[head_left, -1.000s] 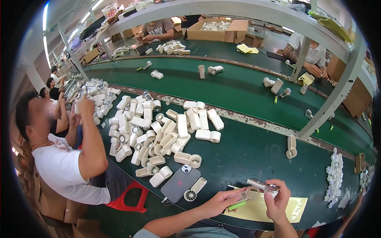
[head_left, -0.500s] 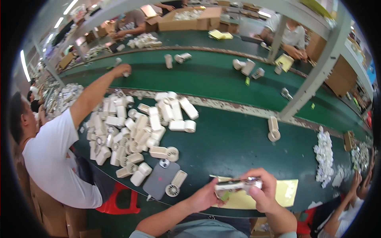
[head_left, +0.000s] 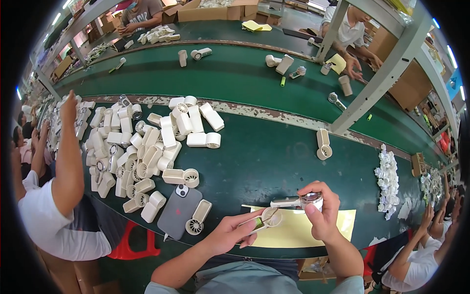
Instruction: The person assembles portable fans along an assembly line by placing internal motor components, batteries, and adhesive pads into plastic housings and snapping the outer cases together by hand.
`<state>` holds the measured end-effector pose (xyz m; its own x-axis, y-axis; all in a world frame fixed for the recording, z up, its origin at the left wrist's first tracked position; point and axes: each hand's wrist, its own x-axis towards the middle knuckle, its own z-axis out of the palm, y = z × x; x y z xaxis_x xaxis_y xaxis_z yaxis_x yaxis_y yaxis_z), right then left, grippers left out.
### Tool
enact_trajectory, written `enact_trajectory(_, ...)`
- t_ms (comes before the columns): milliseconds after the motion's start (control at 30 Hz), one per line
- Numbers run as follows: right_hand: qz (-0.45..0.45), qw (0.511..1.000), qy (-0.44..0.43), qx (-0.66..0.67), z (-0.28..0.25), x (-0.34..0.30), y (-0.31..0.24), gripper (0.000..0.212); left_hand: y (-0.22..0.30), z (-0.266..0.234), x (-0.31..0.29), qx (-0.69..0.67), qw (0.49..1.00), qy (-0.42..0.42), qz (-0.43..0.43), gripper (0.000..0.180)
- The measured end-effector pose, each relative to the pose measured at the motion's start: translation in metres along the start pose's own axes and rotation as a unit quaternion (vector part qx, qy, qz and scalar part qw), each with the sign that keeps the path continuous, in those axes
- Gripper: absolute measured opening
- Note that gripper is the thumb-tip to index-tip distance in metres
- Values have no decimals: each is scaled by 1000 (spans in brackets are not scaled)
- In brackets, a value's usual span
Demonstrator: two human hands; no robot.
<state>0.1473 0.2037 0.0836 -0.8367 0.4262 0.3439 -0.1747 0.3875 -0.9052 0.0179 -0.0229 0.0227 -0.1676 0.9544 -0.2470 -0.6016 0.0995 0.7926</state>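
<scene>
The left hand (head_left: 229,233) has its fingers closed round an open white casing (head_left: 272,217), a green cylinder (head_left: 258,223) showing inside. Over in the right hand (head_left: 321,211), a silver-and-white fan part (head_left: 286,202) is pinched by its round end, its slim handle pointing left, just by the casing's ring; whether they touch, I can't tell. Both sit above a yellow sheet (head_left: 308,232) at the near edge of the tabletop (head_left: 264,161). Left along that edge lies a grey phone (head_left: 172,215), with heaped white casings (head_left: 167,130) stretching toward the far edge.
</scene>
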Motion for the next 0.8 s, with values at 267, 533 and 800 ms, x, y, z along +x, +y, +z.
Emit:
enact_trajectory(267, -2, 987, -17, -159, -2, -1, 11, 26, 11, 2, -5, 101, 994, -30, -18, 50)
enact_trajectory(533, -80, 942, 55, -323, 36, -39, 7, 28, -1, -8, 10, 55, 985, 153, 58, 42)
enact_trajectory(800, 51, 970, 7, -239, 117, -64, 17, 33, -19, -10, 17, 124, 924, 288, 218, 45)
